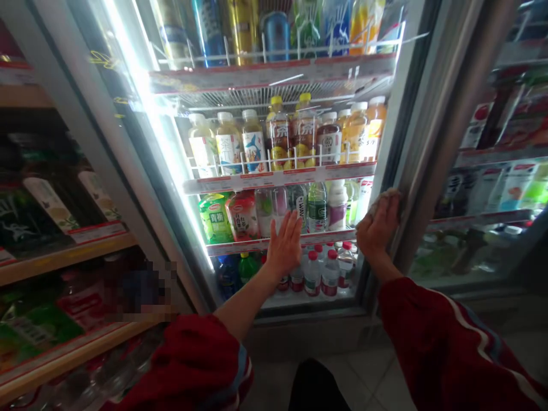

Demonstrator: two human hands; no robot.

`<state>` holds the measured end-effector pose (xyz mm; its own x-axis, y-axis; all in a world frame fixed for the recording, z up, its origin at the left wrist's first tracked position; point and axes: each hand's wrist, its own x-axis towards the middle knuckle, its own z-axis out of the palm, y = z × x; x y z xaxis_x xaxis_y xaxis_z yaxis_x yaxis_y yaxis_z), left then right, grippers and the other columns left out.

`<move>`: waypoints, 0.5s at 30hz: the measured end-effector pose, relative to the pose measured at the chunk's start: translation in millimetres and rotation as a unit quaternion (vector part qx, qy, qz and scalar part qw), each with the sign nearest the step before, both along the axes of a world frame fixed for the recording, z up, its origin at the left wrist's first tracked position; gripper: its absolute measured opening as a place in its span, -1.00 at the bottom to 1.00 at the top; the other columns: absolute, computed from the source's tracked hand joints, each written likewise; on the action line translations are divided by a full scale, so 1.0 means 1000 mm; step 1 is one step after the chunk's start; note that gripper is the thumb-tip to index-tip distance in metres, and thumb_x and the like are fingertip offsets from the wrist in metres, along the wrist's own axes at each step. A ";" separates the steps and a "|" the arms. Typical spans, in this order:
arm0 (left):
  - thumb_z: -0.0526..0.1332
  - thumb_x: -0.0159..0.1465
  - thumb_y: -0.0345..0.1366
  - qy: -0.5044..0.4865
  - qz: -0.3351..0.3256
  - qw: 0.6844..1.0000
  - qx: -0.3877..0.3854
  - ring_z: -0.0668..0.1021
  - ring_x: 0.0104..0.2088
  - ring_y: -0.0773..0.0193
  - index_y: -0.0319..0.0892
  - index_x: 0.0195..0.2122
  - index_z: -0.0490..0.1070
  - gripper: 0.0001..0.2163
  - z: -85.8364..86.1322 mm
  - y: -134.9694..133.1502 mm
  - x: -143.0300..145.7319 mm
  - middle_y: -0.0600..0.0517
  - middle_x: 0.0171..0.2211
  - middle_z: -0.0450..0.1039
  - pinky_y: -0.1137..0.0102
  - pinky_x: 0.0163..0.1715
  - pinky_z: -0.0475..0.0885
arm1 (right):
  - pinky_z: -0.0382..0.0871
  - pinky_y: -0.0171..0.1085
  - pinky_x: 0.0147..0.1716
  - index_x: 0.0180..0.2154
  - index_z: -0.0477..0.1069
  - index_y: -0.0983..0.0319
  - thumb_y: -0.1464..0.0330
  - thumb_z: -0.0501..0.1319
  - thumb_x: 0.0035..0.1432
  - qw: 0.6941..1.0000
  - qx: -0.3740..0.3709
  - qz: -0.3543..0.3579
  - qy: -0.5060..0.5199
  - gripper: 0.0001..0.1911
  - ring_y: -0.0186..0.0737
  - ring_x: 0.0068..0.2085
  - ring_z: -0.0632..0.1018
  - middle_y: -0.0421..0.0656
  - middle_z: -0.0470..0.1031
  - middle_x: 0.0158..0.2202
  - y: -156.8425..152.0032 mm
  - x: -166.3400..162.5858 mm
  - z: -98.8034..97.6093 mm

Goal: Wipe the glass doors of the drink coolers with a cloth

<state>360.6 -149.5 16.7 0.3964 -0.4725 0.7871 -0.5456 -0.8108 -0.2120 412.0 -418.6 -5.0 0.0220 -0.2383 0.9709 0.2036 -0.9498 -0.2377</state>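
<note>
A glass fridge door (265, 214) fills the middle of the head view, with lit drink shelves behind it. My left hand (284, 246) has its fingers stretched out and appears to lie against the glass, in front of the third shelf. At the door's right edge, my right hand (377, 225) presses a light-coloured cloth (390, 197) on the metal door frame (411, 177). Most of the cloth is hidden under the fingers. Both arms wear red sleeves with white and blue stripes.
Behind the glass stand tea bottles (279, 134), drink pouches (216, 220) and red-capped water bottles (329, 274). An open wooden-edged shelf (64, 260) with drinks is on the left. Another fridge door (483, 228) adjoins on the right. Below is a tiled floor (368, 371).
</note>
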 end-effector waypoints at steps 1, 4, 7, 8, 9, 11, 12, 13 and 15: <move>0.07 0.16 -0.44 -0.002 0.000 1.000 0.000 -0.03 0.35 0.08 -0.26 0.32 -0.15 -0.31 0.001 0.002 0.000 -0.22 0.32 0.02 -0.03 0.29 -0.22 | 0.08 0.23 0.16 0.28 0.02 0.33 0.38 -0.03 0.21 1.000 0.003 -0.003 0.005 -0.39 0.11 0.31 0.10 0.17 0.03 0.31 0.001 0.001 0.001; 0.06 0.16 -0.44 -0.012 -0.001 1.000 -0.001 -0.05 0.36 0.09 -0.27 0.31 -0.14 -0.33 0.004 0.005 0.001 -0.22 0.31 0.03 -0.03 0.29 -0.23 | 0.03 0.25 0.17 0.28 0.04 0.31 0.37 -0.03 0.21 1.000 0.008 0.005 0.007 -0.40 0.11 0.32 0.08 0.16 0.02 0.31 0.008 0.001 0.007; 0.06 0.15 -0.45 -0.021 0.001 1.000 -0.003 -0.06 0.36 0.09 -0.30 0.29 -0.09 -0.35 0.005 0.008 0.000 -0.24 0.31 0.04 -0.03 0.29 -0.25 | -0.03 0.26 0.19 0.28 0.04 0.32 0.36 -0.05 0.22 0.999 0.003 0.030 0.018 -0.41 0.11 0.33 0.04 0.15 0.00 0.32 0.024 -0.001 0.017; 0.07 0.14 -0.45 -0.021 0.003 1.000 -0.003 -0.06 0.36 0.09 -0.31 0.29 -0.07 -0.35 0.005 0.010 -0.001 -0.24 0.31 0.04 -0.03 0.29 -0.25 | -0.04 0.26 0.19 0.28 0.04 0.33 0.35 -0.05 0.23 0.999 -0.004 0.035 0.024 -0.41 0.12 0.34 0.02 0.16 0.00 0.32 0.031 -0.002 0.020; 0.07 0.14 -0.45 -0.019 0.006 1.000 -0.003 -0.06 0.36 0.09 -0.30 0.29 -0.07 -0.34 0.005 0.011 -0.001 -0.24 0.31 0.04 -0.03 0.29 -0.24 | -0.05 0.25 0.20 0.28 0.04 0.34 0.34 -0.05 0.23 0.999 -0.013 0.036 0.029 -0.41 0.12 0.34 0.01 0.16 -0.01 0.32 0.038 -0.002 0.023; 0.08 0.13 -0.45 -0.017 0.009 1.000 -0.004 -0.07 0.36 0.08 -0.28 0.30 -0.08 -0.33 0.005 0.016 -0.001 -0.23 0.31 0.03 -0.04 0.29 -0.22 | -0.07 0.24 0.20 0.28 0.04 0.33 0.33 -0.07 0.24 0.998 -0.031 0.030 0.036 -0.41 0.12 0.34 0.00 0.15 -0.02 0.33 0.053 -0.001 0.028; 0.08 0.13 -0.45 -0.017 0.010 1.000 -0.004 -0.07 0.36 0.08 -0.27 0.30 -0.09 -0.32 0.005 0.019 -0.001 -0.22 0.31 0.03 -0.05 0.28 -0.21 | -0.08 0.23 0.20 0.28 0.03 0.31 0.32 -0.07 0.24 0.998 -0.041 0.027 0.038 -0.41 0.11 0.34 0.00 0.14 -0.04 0.34 0.059 -0.001 0.029; 0.09 0.13 -0.45 -0.018 0.010 1.000 -0.007 -0.07 0.36 0.08 -0.26 0.30 -0.10 -0.31 0.006 0.022 -0.001 -0.22 0.31 0.03 -0.05 0.28 -0.21 | -0.08 0.22 0.21 0.29 0.02 0.30 0.32 -0.08 0.24 0.998 -0.052 0.024 0.037 -0.41 0.10 0.35 -0.01 0.12 -0.05 0.34 0.066 0.000 0.030; 0.08 0.13 -0.46 -0.026 0.013 0.999 -0.015 -0.06 0.36 0.08 -0.26 0.31 -0.11 -0.31 0.006 0.029 0.000 -0.22 0.31 0.03 -0.05 0.28 -0.21 | -0.08 0.19 0.21 0.29 -0.01 0.27 0.33 -0.07 0.23 0.997 -0.072 0.021 0.028 -0.40 0.07 0.35 -0.01 0.10 -0.04 0.34 0.077 0.000 0.032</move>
